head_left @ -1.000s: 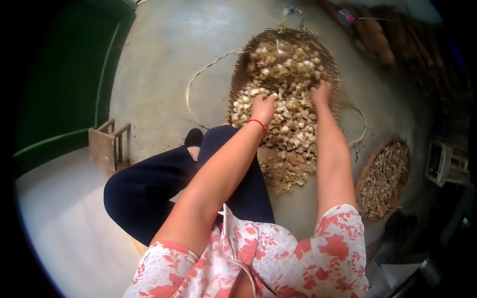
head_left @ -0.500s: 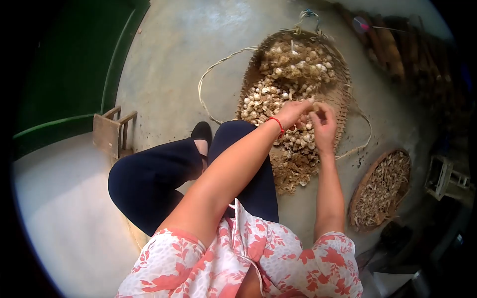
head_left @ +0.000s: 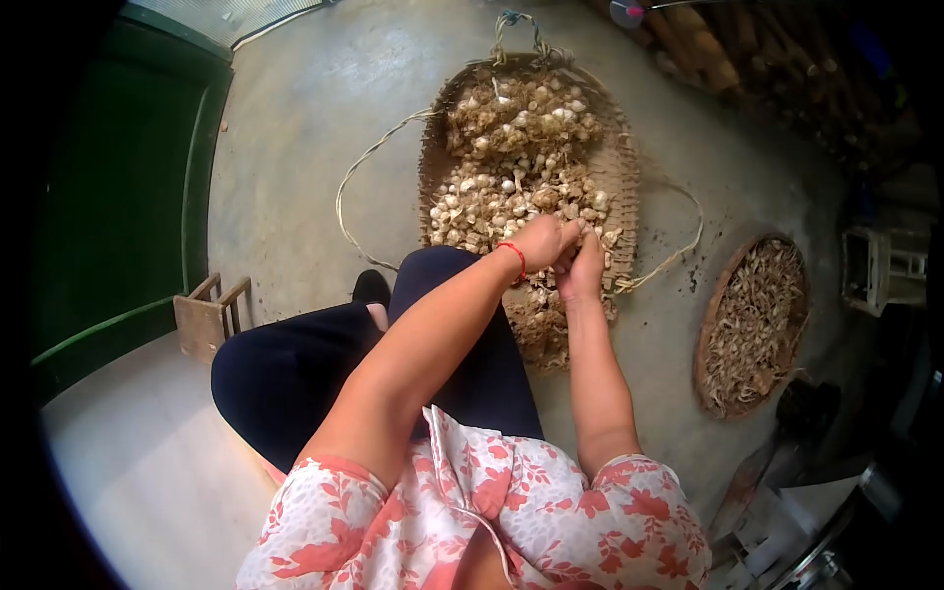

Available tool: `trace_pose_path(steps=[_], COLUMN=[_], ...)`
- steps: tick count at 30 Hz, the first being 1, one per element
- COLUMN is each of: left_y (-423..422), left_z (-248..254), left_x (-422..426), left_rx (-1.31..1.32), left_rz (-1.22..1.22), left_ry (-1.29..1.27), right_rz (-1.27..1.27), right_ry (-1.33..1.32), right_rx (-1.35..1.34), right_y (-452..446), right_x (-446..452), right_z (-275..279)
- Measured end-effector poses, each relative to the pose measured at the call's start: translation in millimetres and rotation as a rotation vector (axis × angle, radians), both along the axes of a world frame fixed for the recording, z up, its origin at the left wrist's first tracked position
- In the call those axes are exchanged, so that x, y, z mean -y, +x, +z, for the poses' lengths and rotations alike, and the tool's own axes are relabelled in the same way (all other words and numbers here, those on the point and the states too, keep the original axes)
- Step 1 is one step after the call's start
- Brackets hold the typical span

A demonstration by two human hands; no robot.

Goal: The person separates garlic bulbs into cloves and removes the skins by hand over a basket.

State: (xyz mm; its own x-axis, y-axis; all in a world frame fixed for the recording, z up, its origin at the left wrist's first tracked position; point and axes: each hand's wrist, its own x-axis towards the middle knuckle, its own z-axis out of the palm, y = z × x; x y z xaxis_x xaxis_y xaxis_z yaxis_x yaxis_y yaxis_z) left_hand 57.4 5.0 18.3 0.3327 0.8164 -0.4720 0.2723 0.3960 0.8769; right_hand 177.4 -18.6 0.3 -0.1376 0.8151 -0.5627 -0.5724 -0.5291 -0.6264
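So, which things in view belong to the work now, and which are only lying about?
Seemingly in use:
- left hand
- right hand
- garlic
- basket

Seemingly lying about:
- stool, far left
- wood, top right
- tray, role unclear

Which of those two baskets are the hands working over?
The larger basket, heaped with garlic bulbs and fitted with rope loops; the smaller basket lies off to the right.

The bare left hand (head_left: pixel 544 239), wearing a red cord bracelet (head_left: pixel 515 259), touches the bare right hand (head_left: pixel 584 269) over an oblong brown woven basket (head_left: pixel 621 162) of pale round bulbs (head_left: pixel 482 202) on grey floor (head_left: pixel 295 177).
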Motion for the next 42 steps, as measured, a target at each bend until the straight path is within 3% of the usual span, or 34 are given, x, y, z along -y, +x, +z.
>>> trace_pose_path(steps=[1,2,3,5,8,11,13,15,17,19,20,24,25,27,29,30,32,34,36,39,41,42], left_y=[-0.9,0.0,-8.5,-25.9,-48.0,-52.7,-60.7,-58.8,-48.1,-34.2,-33.8,-28.6,-31.2,-38.3,-41.2,-40.7,-42.0,-36.7,-36.0,-39.7,-44.1,-47.5], left_z=[2.9,5.2,28.1,19.9,-22.1,-10.4,-20.7,-28.1,-0.5,-0.5,-1.9,-73.4,-56.4,-40.5,-34.6,-35.0,-37.1,-24.0,-15.8,-6.7,-12.0,-10.4], left_x=[0.8,0.4,-4.9,-8.8,-5.9,-4.3,1.2,1.0,3.5,4.7,4.4,-1.3,-6.8,-9.2,-9.5,-9.7,-8.3,-5.9,-5.1,-2.4,-1.4,0.4], left_rx=[0.184,0.258,0.169,0.400,0.320,0.303,0.389,0.312,0.268,0.324,0.326,0.033,0.009,0.059,0.114,0.128,0.146,0.140,0.163,0.195,0.175,0.194], left_rz=[0.094,0.205,0.303,0.580,1.003,1.206,1.122,0.913,0.551,0.403,0.401,0.704,0.917,0.922,0.930,0.935,0.848,0.825,0.815,0.857,0.843,0.834], left_ry=[-0.169,-0.263,-0.445,-0.619,-0.636,-0.696,-0.693,-0.717,-0.667,-0.730,-0.727,-0.145,-0.251,-0.315,-0.385,-0.393,-0.416,-0.422,-0.434,-0.452,-0.440,-0.455], right_rz=[-0.003,0.030,0.065,0.032,0.087,0.144,0.165,0.164,0.147,0.172,0.154,0.004,0.065,0.126,0.793,0.794,0.777,0.678,0.653,0.844,1.213,1.132], right_ry=[-0.005,-0.002,0.003,0.035,0.044,0.100,0.112,0.129,0.140,0.195,0.199,0.164,0.143,0.123,0.285,0.286,0.525,0.434,0.705,0.731,0.585,0.549], right_rx=[-0.002,-0.191,-0.379,-0.337,-0.155,0.029,0.056,0.202,0.225,0.197,0.185,0.254,0.314,0.370,1.152,1.155,1.420,1.403,1.580,1.732,1.722,1.685], right_y=[3.8,10.4,15.9,18.6,23.8,20.1,16.1,9.4,-2.5,-11.1,-14.1,0.6,18.4,57.7,89.9,96.0,105.0,75.0,52.5,23.9,12.2,6.1], right_x=[-0.1,-0.8,-3.3,-8.7,-18.9,-23.1,-24.4,-25.1,-23.1,-19.4,-14.0,-0.2,8.9,32.8,51.3,47.9,41.1,-4.1,-56.1,-117.8,-136.6,-136.5], right_z=[-7.1,-17.5,-24.5,-20.7,-7.8,-6.0,-6.9,-8.9,-15.0,-19.3,-21.6,-11.3,-12.7,-18.7,-25.6,-27.7,-35.2,-12.8,-29.8,-51.9,-72.0,-68.1])
